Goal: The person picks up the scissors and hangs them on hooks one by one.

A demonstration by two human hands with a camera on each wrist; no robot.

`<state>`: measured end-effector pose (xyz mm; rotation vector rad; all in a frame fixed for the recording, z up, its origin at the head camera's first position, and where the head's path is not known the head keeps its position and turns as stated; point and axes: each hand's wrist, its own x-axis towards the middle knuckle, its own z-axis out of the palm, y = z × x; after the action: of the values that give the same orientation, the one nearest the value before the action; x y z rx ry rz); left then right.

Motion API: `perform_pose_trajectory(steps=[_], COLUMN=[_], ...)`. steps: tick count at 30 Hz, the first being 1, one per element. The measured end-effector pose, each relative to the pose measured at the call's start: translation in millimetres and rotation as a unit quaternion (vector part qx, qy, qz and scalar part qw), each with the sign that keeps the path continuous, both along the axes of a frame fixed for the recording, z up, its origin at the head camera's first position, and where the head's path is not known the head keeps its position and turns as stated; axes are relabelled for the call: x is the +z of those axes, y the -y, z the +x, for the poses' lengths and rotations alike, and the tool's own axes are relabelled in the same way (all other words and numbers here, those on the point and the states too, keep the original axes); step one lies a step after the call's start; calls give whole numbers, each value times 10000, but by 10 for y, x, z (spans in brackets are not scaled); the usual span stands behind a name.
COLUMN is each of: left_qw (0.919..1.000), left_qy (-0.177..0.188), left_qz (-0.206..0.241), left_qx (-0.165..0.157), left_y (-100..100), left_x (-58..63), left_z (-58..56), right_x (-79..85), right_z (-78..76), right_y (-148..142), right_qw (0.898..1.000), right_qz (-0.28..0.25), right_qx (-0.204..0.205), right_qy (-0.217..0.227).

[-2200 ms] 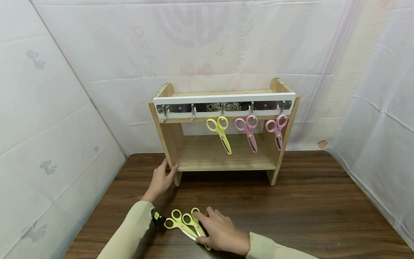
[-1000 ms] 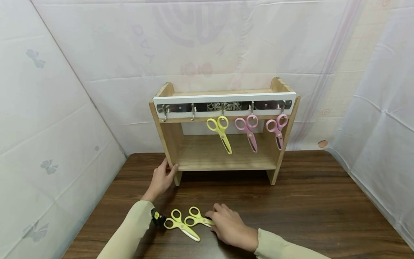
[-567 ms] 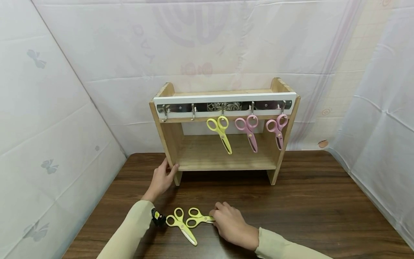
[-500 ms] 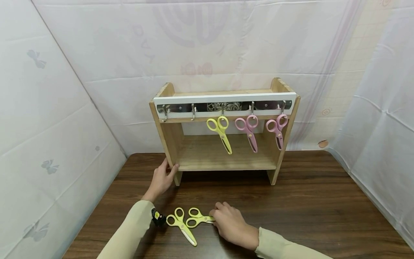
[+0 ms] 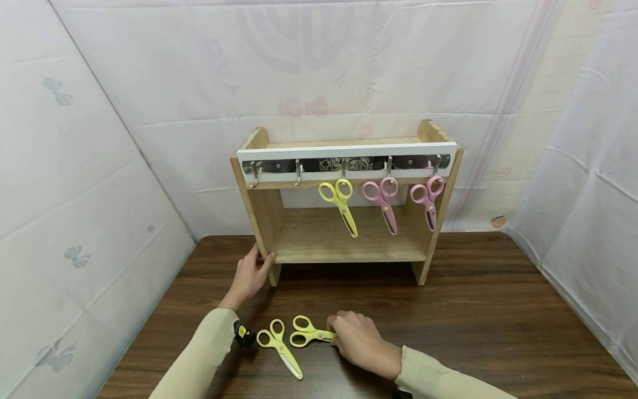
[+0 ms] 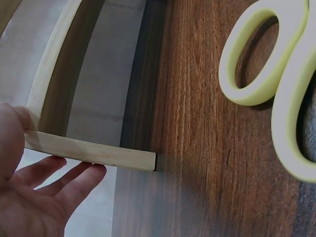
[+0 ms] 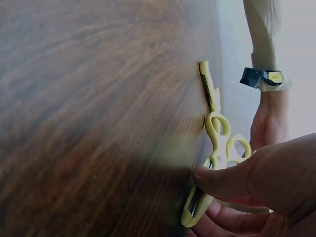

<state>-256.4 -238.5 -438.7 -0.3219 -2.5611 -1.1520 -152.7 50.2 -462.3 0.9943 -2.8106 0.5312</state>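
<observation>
My left hand (image 5: pixel 247 279) grips the left side panel of the wooden shelf (image 5: pixel 349 257), thumb in front and fingers behind, as the left wrist view also shows. My right hand (image 5: pixel 360 341) pinches the blade end of a pair of yellow scissors (image 5: pixel 308 332), whose handle loops point left. In the right wrist view the thumb (image 7: pixel 217 180) presses one side of these blades, with fingers on the other. Another pair of yellow scissors (image 5: pixel 281 349) lies on the table between the two arms, blades toward the front.
A white hook rail (image 5: pixel 309 176) spans the shelf's upper front. From its hooks hang yellow scissors (image 5: pixel 344 209), pink scissors (image 5: pixel 385 208) and more pink scissors (image 5: pixel 430 205); the two left hooks (image 5: pixel 298 173) hold nothing. Dark wooden table (image 5: pixel 478 310) lies below, patterned white cloth (image 5: pixel 174 83) behind.
My right hand has drawn one pair of yellow scissors rightward, apart from the other, its loops turning to point left. The other pair has swung slightly. My left hand stays on the shelf.
</observation>
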Motion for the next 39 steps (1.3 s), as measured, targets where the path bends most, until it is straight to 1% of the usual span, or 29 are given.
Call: perform_pose_trajectory(steps=[10, 14, 16, 20, 25, 29, 33, 39], left_qw=[10000, 10000, 10000, 10000, 10000, 10000, 10000, 10000], left_qy=[8, -16, -34, -49, -39, -46, -58, -61], left_qz=[-8, -9, -14, -43, -39, -27, -25, 5], left_qx=[-10, -15, -23, -44, -43, -36, -25, -48], left_y=[-3, 2, 8, 16, 13, 8, 6, 6], left_x=[4, 0, -4, -15, -19, -9, -5, -7], left_z=[5, 0, -3, -13, -15, -9, -4, 0], right_x=[-12, -11, -1, 60, 250, 463, 683, 984], right_z=[-8, -17, -27, -65, -150, -226, -289, -369], right_y=[-14, -22, -30, -53, -111, -171, -217, -251], right_qw=[10000, 9998, 9996, 9995, 9992, 9975, 9940, 9874], right_qz=[-1, -63, -113, -190, -343, -483, -527, -711], right_qx=[57, 114, 142, 152, 180, 174, 131, 119], right_qy=[52, 151, 219, 190, -73, -489, -947, -1408])
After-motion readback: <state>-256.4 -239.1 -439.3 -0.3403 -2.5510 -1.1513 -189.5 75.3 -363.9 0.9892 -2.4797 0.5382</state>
